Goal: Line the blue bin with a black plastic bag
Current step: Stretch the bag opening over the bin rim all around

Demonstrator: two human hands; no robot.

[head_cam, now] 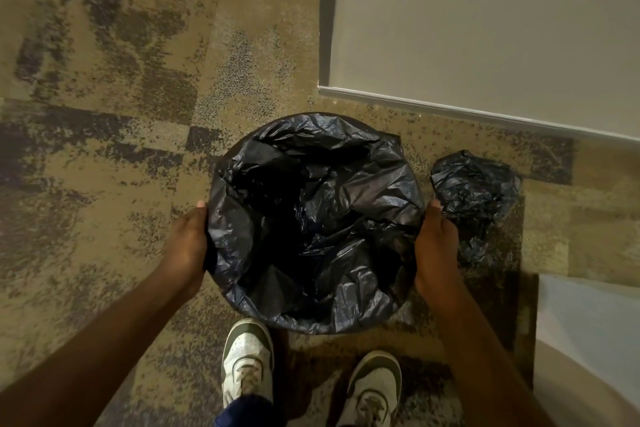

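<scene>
Both palms pressed on film at rim: left hand (pixel 188 246), right hand (pixel 437 250). Black bag (pixel 311 218) spread inside bin on carpet (pixel 104 149), folded over rim all round. Nearly done; maybe tuck slack.

Left hand (pixel 188 241) and right hand (pixel 437 246) lowered, palms facing inward

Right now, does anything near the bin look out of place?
Yes. A crumpled black bag lies loose on the carpet, right of the lined bin, beside the right hand.
</scene>
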